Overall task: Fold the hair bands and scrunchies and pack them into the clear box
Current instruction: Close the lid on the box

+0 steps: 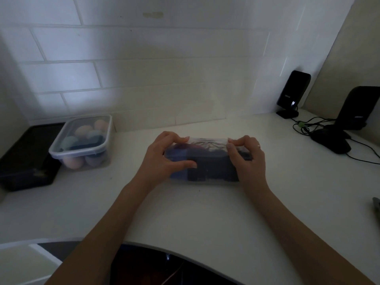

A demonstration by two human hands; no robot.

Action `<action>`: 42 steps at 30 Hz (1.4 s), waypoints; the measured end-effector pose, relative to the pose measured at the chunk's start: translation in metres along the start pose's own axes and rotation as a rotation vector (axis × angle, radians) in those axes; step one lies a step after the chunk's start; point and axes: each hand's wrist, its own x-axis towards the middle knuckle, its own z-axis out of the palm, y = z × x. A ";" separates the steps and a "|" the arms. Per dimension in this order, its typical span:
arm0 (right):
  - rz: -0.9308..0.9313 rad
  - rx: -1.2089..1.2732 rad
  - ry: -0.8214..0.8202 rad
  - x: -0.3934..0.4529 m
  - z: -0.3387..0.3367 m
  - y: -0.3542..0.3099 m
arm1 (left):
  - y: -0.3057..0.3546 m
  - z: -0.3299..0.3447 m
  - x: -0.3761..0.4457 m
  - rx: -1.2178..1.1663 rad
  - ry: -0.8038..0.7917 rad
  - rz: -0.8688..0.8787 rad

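A long clear box (pixel 213 167) lies on the white desk (pixel 205 212) in the middle of the head view. Dark and blue hair bands and a patterned scrunchie (pixel 205 145) show through its clear lid. My left hand (pixel 164 155) grips the box's left end, fingers curled over the far edge and thumb laid across the lid. At the right end my right hand (pixel 246 155) does the same, with its fingertips pressing on the far right corner. The room is dim and the contents are hard to tell apart.
A lidded clear tub (pixel 82 138) of pastel egg-shaped sponges stands at the left, beside a black tray (pixel 24 159). Two black speakers (pixel 293 93) (pixel 357 108), a dark mouse (pixel 331 140) and cables sit at the back right. A tiled wall is close behind.
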 end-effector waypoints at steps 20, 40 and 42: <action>0.017 -0.153 -0.178 0.010 -0.018 -0.009 | -0.006 0.011 -0.011 -0.059 0.003 -0.138; 0.450 0.347 -0.114 0.008 -0.009 -0.003 | -0.012 0.013 -0.010 0.164 0.083 0.163; 0.496 0.357 -0.098 0.008 -0.011 -0.002 | -0.013 0.014 -0.009 0.243 0.051 0.203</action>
